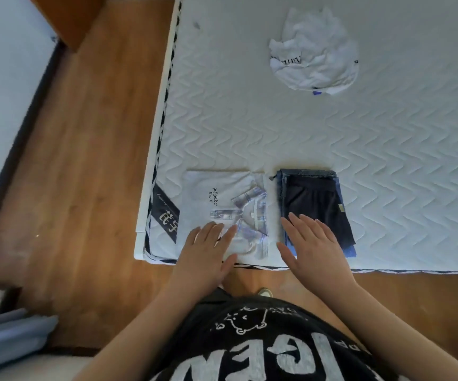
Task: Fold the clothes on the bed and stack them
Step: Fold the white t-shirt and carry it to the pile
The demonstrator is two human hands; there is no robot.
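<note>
A folded white shirt (223,204) with a plaid collar and small dark lettering is seen at the lower centre of the frame, lying flat near the corner of the bed (387,149). Just to its right, apart by a narrow strip of mattress, a folded stack of dark clothes (316,204) is laid, with blue denim showing along its left and lower edges. A crumpled white garment (314,55) is left unfolded well apart from both, toward the upper right of the frame.

The left hand (208,254) is held flat over the lower edge of the white shirt, its fingers straight and close together, the thumb set apart; nothing is gripped. The right hand (316,248) is held flat over the lower left part of the dark stack, its fingers straight and slightly spread, nothing pinched. Whether the palms press on the cloth or only hover cannot be told.

The bed is covered by a white quilted surface with a zigzag pattern, and a dark label (164,213) is seen at its lower left corner. A wooden floor (90,160) fills the left of the frame. A black shirt with white print (263,345) is worn by the person at the bottom.
</note>
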